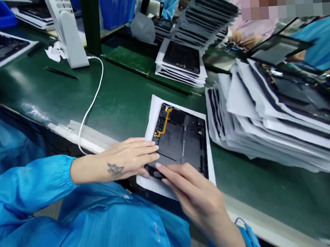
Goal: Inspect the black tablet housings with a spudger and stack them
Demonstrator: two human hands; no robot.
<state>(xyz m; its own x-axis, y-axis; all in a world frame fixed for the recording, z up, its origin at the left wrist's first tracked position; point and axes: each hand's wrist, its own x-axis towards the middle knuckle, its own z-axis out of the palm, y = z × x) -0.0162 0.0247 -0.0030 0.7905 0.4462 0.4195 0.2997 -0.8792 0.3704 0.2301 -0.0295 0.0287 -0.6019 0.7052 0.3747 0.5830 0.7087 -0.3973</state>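
Observation:
A black tablet housing (pixel 172 145) with its inside facing up lies on a white sheet (pixel 211 169) on the bench. A thin orange flex cable (pixel 165 127) runs along its far left part, and large dark grey panels fill the middle. My left hand (pixel 133 155) rests flat over the left edge, fingers stretched out and holding nothing. At the near left corner, my right hand (pixel 196 191) touches the housing with extended fingers; its fingertips are slightly apart, and I make out nothing held between them. The hand covers the near edge.
A tall pile of housings layered with white sheets (pixel 247 132) stands close on the right. Another stack (pixel 181 58) is behind. A white stand (pixel 68 36) trails a white cable (pixel 95 94); black tweezers (pixel 61 72) lie near it. Other people sit across the green bench (pixel 118 100).

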